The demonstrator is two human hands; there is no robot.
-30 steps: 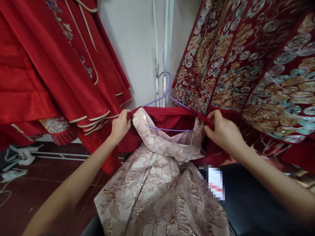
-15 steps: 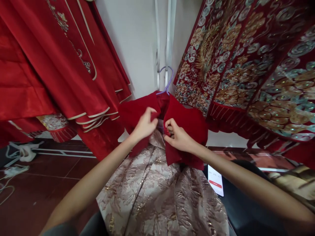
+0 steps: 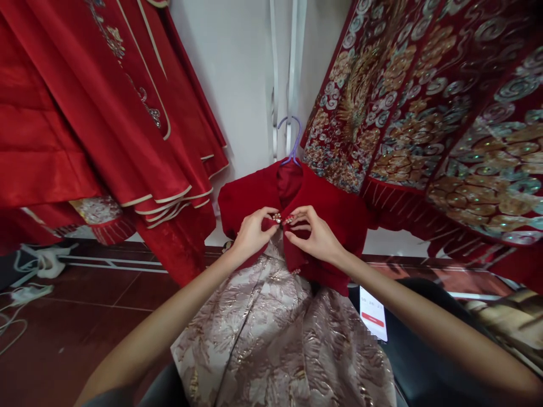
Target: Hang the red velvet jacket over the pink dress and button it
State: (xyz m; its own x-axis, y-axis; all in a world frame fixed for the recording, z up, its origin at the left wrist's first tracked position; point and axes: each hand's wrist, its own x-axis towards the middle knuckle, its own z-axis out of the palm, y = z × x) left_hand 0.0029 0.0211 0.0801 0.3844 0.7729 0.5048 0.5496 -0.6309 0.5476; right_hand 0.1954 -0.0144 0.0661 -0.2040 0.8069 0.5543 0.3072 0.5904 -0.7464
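A short red velvet jacket hangs on a purple wire hanger over a pale pink brocade dress. My left hand pinches the jacket's left front edge. My right hand pinches the right front edge. Both meet at a small jewelled clasp at the middle of the jacket's front, fingers closed on the fabric there.
Plain red robes hang on the left. Heavily embroidered red and gold garments hang on the right. A white rail runs up the white wall behind. White cables lie on the dark red floor. A phone rests on a black seat.
My hands moved from the hanger's shoulders to the centre, drawing the red jacket's two fronts together over the dress. Now the edges meet at the clasp.
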